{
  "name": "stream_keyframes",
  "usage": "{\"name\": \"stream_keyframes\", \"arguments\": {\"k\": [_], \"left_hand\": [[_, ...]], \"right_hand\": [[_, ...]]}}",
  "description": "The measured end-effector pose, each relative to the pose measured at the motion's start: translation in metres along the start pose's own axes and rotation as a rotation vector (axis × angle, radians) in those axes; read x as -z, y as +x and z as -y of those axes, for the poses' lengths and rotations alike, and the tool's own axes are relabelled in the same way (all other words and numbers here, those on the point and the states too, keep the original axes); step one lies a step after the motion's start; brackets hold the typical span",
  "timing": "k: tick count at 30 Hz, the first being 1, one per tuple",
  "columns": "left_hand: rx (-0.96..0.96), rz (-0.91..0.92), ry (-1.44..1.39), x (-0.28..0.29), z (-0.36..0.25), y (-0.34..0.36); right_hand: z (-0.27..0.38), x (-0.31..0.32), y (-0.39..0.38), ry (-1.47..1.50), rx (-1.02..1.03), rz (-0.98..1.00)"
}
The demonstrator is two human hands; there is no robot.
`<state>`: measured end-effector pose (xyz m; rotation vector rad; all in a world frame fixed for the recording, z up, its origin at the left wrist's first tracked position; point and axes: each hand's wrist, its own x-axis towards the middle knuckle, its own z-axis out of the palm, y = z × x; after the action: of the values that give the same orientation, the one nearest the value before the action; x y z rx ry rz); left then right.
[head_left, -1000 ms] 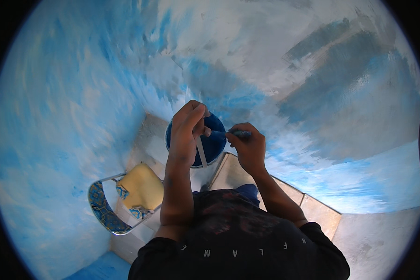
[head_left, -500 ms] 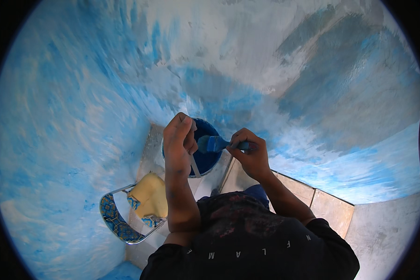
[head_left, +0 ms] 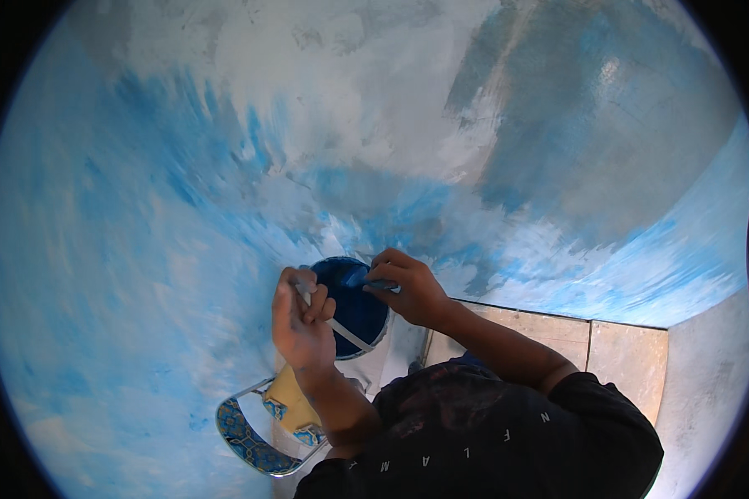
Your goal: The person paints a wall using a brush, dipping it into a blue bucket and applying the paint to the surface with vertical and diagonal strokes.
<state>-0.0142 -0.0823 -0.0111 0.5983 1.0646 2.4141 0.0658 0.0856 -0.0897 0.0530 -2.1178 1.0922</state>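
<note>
A dark blue paint bucket (head_left: 374, 314) hangs in front of me, its pale flat handle (head_left: 349, 333) running across the opening. That handle leads up into my left hand (head_left: 302, 323), whose fingers are curled around its upper end. My right hand (head_left: 408, 289) pinches a paintbrush (head_left: 354, 277) by its handle. The brush's blue head reaches over the far inner side of the bucket. Whether the bristles touch paint or the bucket wall, I cannot tell. My right fingers cover most of the brush handle.
Walls streaked with blue, white and grey paint (head_left: 166, 274) curve around me on the left, ahead and right. Below my left forearm stands a metal-framed chair with a patterned backrest (head_left: 254, 439) and yellow seat (head_left: 291, 397). Pale floor tiles (head_left: 533, 333) lie at the right.
The view has shifted, with bucket and chair now lower in it. My right hand has brought the brush to the bucket's far side, its head tilted away. My left hand still grips the handle.
</note>
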Motion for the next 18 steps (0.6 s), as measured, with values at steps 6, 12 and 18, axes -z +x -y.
{"name": "stream_keyframes", "arguments": {"k": [6, 12, 18], "left_hand": [[-0.081, -0.003, -0.204, -0.003, 0.001, -0.005], [-0.092, 0.005, -0.362, -0.007, 0.002, -0.014], [-0.017, 0.131, -0.329, -0.024, -0.002, -0.024]], "right_hand": [[0.004, -0.009, -0.004, -0.194, 0.046, -0.165], [0.013, -0.016, -0.013, -0.211, 0.073, -0.371], [0.008, 0.011, -0.011, -0.162, -0.013, -0.579]]}}
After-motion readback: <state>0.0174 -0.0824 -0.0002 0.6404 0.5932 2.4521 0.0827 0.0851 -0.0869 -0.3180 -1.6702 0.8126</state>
